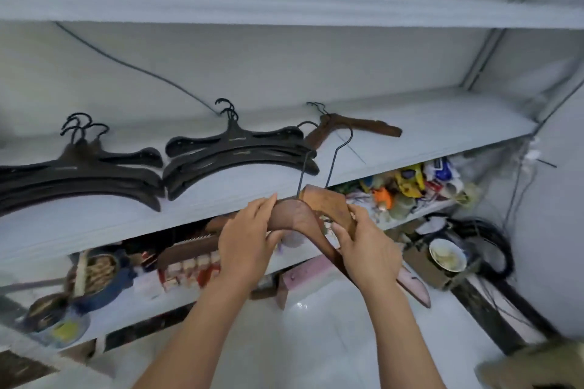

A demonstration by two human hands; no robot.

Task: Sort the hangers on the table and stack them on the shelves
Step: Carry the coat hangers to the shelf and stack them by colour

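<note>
Wooden hangers (298, 218) gripped by left hand (249, 240) and right hand (366, 249), just near of shelf (436, 126) edge, hooks pointing far. Shelved brown hanger (358, 125) lies far-right of hands, axis left-right; right hand nearer.

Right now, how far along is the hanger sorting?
Done: a left stack and a middle stack of black hangers lie on the shelf, one brown hanger to their right. In hand: the left hand and right hand hold two wooden hangers before the shelf edge. Left: setting these down, probably beside the brown one. The table is out of view, so the remainder is unknown.
</note>
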